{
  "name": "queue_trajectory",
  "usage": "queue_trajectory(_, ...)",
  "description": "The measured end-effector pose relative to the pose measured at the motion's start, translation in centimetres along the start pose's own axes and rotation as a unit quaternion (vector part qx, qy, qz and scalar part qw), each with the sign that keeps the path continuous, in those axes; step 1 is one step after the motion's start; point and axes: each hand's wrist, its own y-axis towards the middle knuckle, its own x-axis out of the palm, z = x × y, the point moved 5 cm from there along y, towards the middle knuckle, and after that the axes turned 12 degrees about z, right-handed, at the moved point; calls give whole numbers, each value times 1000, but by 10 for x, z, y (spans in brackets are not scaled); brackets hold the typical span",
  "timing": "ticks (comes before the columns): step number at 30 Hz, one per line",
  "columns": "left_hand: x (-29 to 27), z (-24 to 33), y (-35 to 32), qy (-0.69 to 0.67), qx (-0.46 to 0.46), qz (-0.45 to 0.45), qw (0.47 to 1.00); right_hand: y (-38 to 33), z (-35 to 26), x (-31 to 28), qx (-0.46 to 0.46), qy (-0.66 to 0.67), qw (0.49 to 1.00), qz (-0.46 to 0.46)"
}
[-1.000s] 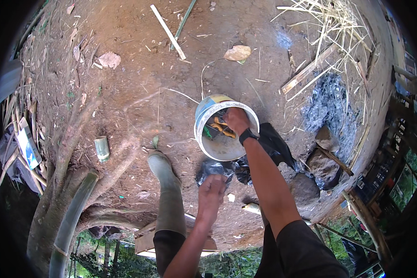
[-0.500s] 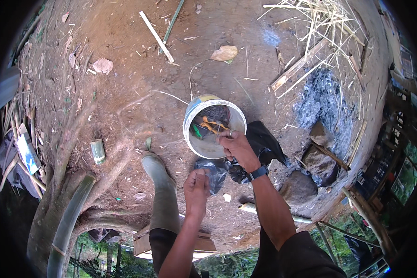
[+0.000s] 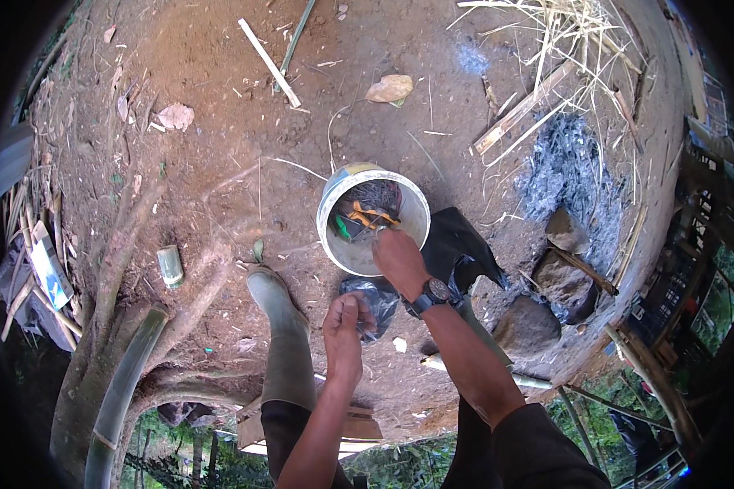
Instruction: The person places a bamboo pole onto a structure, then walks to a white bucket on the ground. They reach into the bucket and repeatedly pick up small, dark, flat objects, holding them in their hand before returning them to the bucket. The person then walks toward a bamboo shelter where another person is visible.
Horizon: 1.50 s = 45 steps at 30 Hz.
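Two stones [image 3: 546, 297] (bucket [image 3: 338, 244] nearby)

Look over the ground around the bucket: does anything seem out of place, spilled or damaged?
Little stands out. A grey ash patch lies beside the stones, and sticks, straw and a dry leaf litter the dirt. The white bucket stands upright, nothing spilled round it.

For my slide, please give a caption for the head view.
Right hand reaches into a white bucket on bare ground; left hand grips a plastic bag.
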Motion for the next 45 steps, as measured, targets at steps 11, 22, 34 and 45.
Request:
queue_trajectory(11, 1, 5, -5, 12, -126, -71, 989, 14, 9, 34, 17, -70, 997, -8)
queue_trajectory(22, -2, 7, 0, 29, -130, -59, 989, 35, 18, 29, 16, -63, 997, 51)
queue_trajectory(34, -1, 7, 0, 34, -146, -58, 987, 87, 36, 58, -66, -132, 989, 9)
queue_trajectory(45, 0, 3, -2, 59, -133, -74, 987, 73, 10, 29, -114, -125, 984, -47)
